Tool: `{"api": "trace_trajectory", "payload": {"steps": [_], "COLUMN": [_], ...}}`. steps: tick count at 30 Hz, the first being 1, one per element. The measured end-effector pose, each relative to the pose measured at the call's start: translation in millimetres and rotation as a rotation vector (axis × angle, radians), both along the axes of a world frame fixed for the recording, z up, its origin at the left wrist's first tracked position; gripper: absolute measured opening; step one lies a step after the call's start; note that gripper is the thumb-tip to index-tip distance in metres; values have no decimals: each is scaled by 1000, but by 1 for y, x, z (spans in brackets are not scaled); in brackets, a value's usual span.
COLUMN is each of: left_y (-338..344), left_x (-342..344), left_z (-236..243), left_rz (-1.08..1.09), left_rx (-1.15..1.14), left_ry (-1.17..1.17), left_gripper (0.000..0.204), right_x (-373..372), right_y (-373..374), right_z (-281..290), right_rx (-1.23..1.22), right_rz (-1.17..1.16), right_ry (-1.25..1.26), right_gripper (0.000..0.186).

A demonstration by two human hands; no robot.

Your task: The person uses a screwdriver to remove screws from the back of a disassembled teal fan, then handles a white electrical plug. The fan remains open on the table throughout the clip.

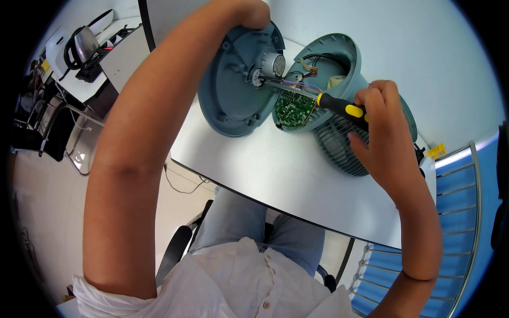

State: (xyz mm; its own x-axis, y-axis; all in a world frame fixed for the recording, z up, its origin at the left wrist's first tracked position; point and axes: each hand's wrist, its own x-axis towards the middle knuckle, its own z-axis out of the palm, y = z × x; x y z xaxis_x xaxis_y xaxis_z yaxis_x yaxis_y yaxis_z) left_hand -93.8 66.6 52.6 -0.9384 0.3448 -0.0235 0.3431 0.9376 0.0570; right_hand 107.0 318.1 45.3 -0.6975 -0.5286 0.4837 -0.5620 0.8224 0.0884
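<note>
A grey-green round cover (225, 79) stands tilted on the white table, its inner side showing. My left hand (255, 13) is closed on its top rim, with most fingers hidden behind it. My right hand (383, 127) grips a screwdriver (339, 106) by its black and yellow handle. The shaft points left, its tip at a small white round part (257, 78) beside a silver motor (274, 64) on the cover. Thin wires run between the cover and the opened grey-green fan housing (350, 47). A green circuit board (297, 109) sits at the housing's near side.
The fan's ribbed grille (342, 146) rests on the white table (254, 164) under my right hand. A wall stands behind. To the right is a metal rail (474, 196); a yellow packet (436, 151) lies by the table's right end. A kettle (85, 43) stands on another table, far left.
</note>
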Motion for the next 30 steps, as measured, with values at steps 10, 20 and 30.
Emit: {"api": "trace_trajectory", "payload": {"steps": [10,20,30], "left_y": [8,4,6], "left_x": [9,-7,-7], "left_z": [8,-6,-7], "left_rz": [29,3,22], "left_rx": [-10,70,24], "left_ry": [36,51,63], "left_gripper": [36,42,35], "right_x": [6,-13,2], "right_y": [8,4,11], "right_z": [-6,-7,-9], "right_rx": [-208,-214,119], "right_rz": [-30,-152,170], "right_ry": [-148,-113,138], "right_gripper": [25,21,24]}}
